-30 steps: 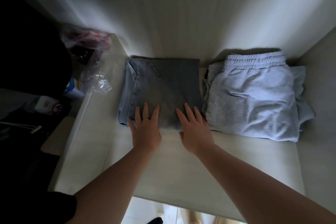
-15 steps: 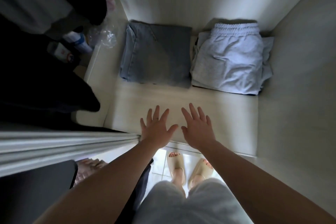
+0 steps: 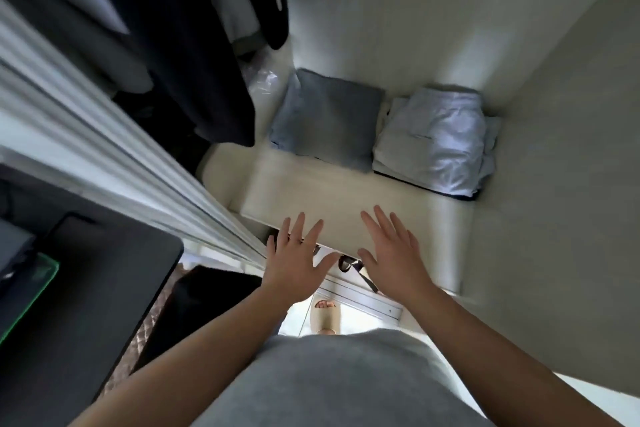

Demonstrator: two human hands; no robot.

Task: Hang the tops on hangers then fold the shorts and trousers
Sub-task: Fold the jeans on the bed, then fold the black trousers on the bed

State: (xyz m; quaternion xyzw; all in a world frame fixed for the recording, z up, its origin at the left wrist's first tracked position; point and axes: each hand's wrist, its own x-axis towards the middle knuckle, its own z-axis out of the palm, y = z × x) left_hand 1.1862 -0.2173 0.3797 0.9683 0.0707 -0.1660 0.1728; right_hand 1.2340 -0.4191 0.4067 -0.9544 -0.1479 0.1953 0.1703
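**Two folded piles on the wardrobe shelf, both hands empty**

The folded blue-grey trousers [image 3: 329, 118] lay flat at the back of the pale wardrobe shelf [image 3: 332, 198], close against the rear wall. Just beside them on the right sat a light grey folded stack [image 3: 433, 142], several layers deep, with something dark showing under its front edge. The two piles were nearly touching; I could not tell whether they met.

The person's left hand [image 3: 298, 263] and right hand [image 3: 394, 260] hung palm down over the shelf's front edge, well apart from both piles. The fingers of each were straight and spread wide, holding nothing. Whether either palm touched the shelf, I could not tell.

Dark hanging garments [image 3: 194, 45] filled the wardrobe's left side, their hems reaching down just left of the trousers, and a crumpled clear plastic bag [image 3: 259, 80] showed behind them. A white ribbed door edge [image 3: 104, 149] ran diagonally across the left, with a black desk [image 3: 86, 288] beyond it. Below the hands, a beige sandal [image 3: 323, 317] stood on the floor.
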